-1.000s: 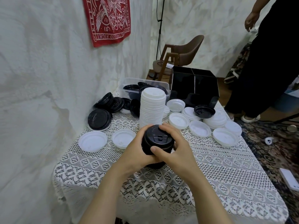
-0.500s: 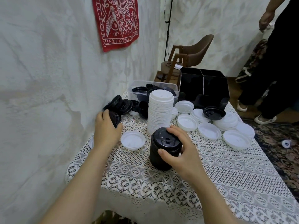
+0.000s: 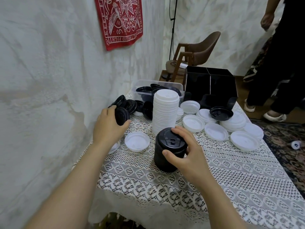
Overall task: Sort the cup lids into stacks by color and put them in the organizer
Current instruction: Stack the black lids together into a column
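Lace-covered bench (image 3: 231,179), lower frame: your right grip (image 3: 186,151) clasps the black lid stack (image 3: 162,160) at centre; your left grip (image 3: 107,126), centre left, curls round a loose black lid (image 3: 122,115).

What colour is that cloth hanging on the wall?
The cloth is red with white printed designs, clearest in the head view.

Short lid stack (image 3: 168,151) in front of tall stack (image 3: 165,113), w/ organizer (image 3: 211,85) behind rt, bin (image 3: 142,81) behind.

Left hand (image 3: 108,128), arm stretched forward, grips a tilted black lid (image 3: 121,116); right hand (image 3: 188,152) curls round the top of the black lid stack (image 3: 162,161)
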